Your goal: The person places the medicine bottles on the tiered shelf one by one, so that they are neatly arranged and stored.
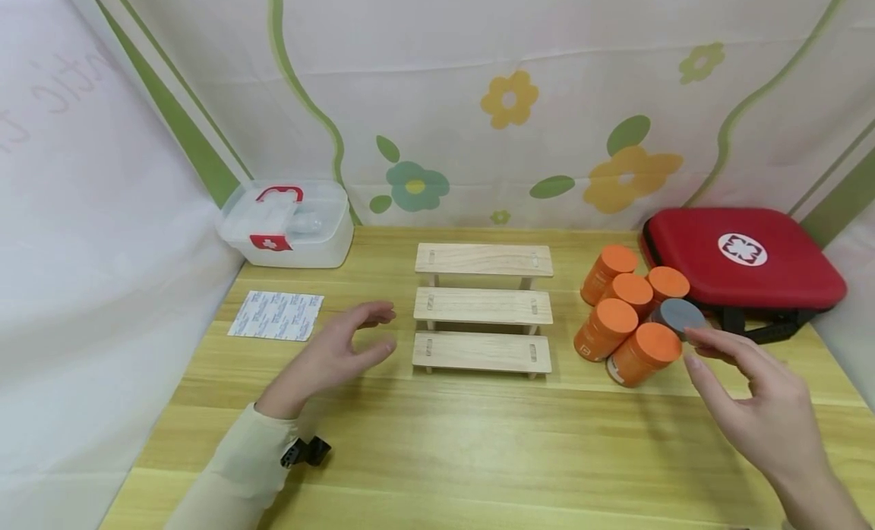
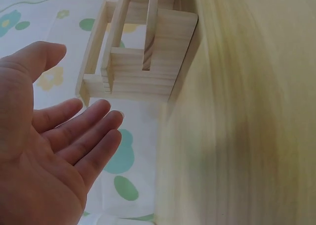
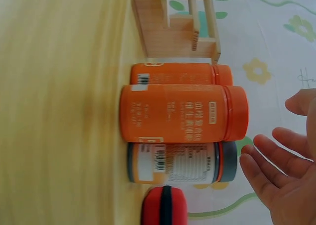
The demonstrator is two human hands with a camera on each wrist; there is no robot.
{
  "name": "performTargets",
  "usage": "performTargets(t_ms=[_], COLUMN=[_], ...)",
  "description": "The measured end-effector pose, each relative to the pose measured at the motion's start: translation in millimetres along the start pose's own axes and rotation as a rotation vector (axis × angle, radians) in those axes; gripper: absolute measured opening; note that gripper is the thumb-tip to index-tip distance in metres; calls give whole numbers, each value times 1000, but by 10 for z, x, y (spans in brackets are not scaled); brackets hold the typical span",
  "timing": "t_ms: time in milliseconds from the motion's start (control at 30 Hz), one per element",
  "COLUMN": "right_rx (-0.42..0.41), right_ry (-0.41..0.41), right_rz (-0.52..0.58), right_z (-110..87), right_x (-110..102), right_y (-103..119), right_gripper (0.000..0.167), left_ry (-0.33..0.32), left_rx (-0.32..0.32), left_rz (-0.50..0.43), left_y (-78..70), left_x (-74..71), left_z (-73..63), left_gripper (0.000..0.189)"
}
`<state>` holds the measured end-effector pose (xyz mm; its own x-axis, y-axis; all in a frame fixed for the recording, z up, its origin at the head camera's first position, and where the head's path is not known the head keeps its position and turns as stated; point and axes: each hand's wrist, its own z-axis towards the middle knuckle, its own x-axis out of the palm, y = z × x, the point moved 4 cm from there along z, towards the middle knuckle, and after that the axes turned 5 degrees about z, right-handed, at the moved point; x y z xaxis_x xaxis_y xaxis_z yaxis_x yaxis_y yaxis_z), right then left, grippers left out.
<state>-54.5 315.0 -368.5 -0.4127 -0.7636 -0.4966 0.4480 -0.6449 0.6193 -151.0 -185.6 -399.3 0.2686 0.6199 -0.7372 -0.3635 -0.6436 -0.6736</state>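
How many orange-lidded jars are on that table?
5, bunched left of the red case: the back jar, the middle jar, the rear-right jar behind the grey-lidded jar, the front-left jar and the frontmost jar. None seems hidden.

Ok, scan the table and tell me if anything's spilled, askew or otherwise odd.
Nothing looks spilled or toppled. One mild oddity: the grey-lidded jar, on the cluster's side toward the red case, doesn't match the five orange-lidded jars grouped with it.
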Motion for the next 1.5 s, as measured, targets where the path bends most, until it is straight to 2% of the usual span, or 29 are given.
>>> performTargets(t_ms=[167, 333, 500, 667, 1233, 1500], right_rx=[111, 189, 242, 280, 495, 558], right_ry=[17, 32, 50, 70, 151, 108], right_rz=[25, -22, -21, 5, 20, 62], right_z=[-78, -122, -176, -226, -344, -325], right_x=[4, 19, 42, 71, 234, 331], right_y=[-24, -63, -122, -178, -358, -371], right_gripper=[43, 42, 42, 47, 64, 65], left_ry=[49, 101, 140, 170, 212, 207], left_rx=[-27, -59, -87, -84, -99, -114], left_rz=[-26, -20, -33, -57, -91, -92], left_y=[32, 70, 93, 99, 102, 99], left_x=[69, 153, 223, 284, 427, 453], left_z=[8, 19, 27, 47, 136, 150], left_gripper=[61, 62, 64, 65, 70, 66])
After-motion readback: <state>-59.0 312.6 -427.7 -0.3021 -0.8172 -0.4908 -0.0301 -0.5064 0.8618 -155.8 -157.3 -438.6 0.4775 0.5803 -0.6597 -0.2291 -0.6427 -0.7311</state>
